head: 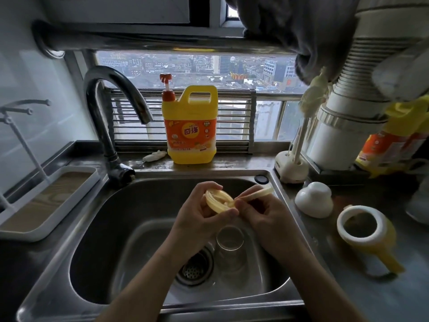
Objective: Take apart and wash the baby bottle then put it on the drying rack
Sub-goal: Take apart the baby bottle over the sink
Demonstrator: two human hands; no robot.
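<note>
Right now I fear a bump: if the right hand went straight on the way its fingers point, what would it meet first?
The yellow round part gripped by the left hand; the right hand, pinching a pale strip, points at it from close by, depth unclear.

I am looking into a home kitchen. A stainless steel sink (144, 212) with a curved tap (109, 105) is set in a dark counter (348, 298). A yellow jug of dish soap (191, 126) stands on the ledge behind it, and a drying rack (46, 201) sits at the left. The window (185, 66) shows city rooftops from high up, so I take it for a flat.
</note>
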